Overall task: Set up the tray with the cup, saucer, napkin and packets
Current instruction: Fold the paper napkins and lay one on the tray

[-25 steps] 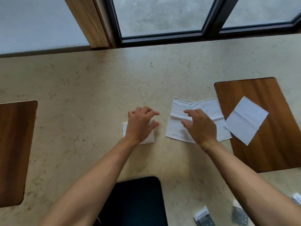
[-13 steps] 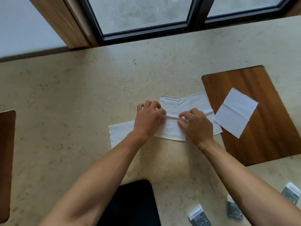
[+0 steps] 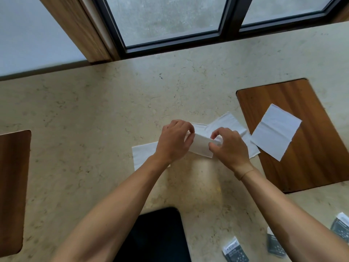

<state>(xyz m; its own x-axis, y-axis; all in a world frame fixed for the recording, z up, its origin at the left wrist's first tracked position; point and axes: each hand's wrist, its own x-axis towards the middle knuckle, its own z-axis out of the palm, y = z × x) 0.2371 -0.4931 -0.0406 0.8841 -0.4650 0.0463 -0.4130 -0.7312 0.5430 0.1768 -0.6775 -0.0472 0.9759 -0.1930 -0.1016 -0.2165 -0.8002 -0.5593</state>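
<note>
Both hands meet at the middle of the marble counter over a white napkin (image 3: 201, 146). My left hand (image 3: 173, 141) pinches its left end and my right hand (image 3: 229, 148) pinches its right end, lifting a folded strip. More white napkin (image 3: 229, 121) lies spread behind the hands. A folded napkin (image 3: 142, 154) rests flat under my left wrist. Another folded napkin (image 3: 275, 131) lies on the wooden tray (image 3: 319, 159) at the right. Three dark packets (image 3: 235, 251) sit near the bottom right. No cup or saucer shows.
A second wooden tray (image 3: 13, 190) lies at the left edge. A black flat object (image 3: 156, 237) sits at the near edge between my forearms. A dark-framed window (image 3: 170, 21) runs along the back of the counter.
My left hand left the small folded napkin and moved right to the spread napkin. Both hands now pinch and lift a fold of it.
</note>
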